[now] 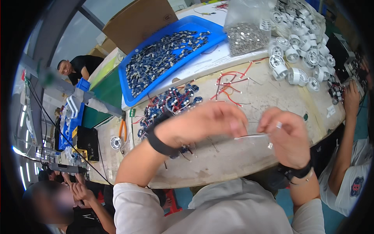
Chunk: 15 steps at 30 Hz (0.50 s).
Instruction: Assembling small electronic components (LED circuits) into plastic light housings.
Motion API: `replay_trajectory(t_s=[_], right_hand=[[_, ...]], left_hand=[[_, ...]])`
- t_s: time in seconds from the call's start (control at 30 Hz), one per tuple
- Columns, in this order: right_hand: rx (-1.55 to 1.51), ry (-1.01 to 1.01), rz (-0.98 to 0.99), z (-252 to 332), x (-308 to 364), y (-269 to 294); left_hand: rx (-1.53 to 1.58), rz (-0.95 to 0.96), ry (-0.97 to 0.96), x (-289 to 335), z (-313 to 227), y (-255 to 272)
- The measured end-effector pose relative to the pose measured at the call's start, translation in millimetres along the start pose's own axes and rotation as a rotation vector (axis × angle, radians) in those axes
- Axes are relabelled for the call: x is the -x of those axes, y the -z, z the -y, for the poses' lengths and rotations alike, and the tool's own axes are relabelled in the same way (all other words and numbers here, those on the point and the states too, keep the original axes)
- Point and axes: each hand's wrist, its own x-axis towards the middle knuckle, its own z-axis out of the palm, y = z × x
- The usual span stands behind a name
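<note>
Right hand (287, 136) half-curled, holding thin wire (251, 136) above worktop (230, 165), nearer front edge; left hand (216, 121) curled at wire's other end, blurred, grip cannot be told. Better keep wire lightly straight.

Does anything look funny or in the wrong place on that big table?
One thing does: a white round part sits by the orange-handled pliers, far from the heap of similar-looking parts across the table. The red and orange wires also lie every which way. I can't see anything broken.
</note>
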Motion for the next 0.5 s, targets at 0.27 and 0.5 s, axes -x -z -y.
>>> replay_trajectory(t_s=[0.27,0.5], right_hand=[[0.092,-0.152,-0.044,16.7,22.0,33.1],[0.313,-0.175,-0.052,5.7,21.2,40.2]], left_hand=[[-1.628,-0.902,0.071,-16.3,-35.2,224.1],[-1.69,-0.73,0.199,-76.3,19.4,296.6]])
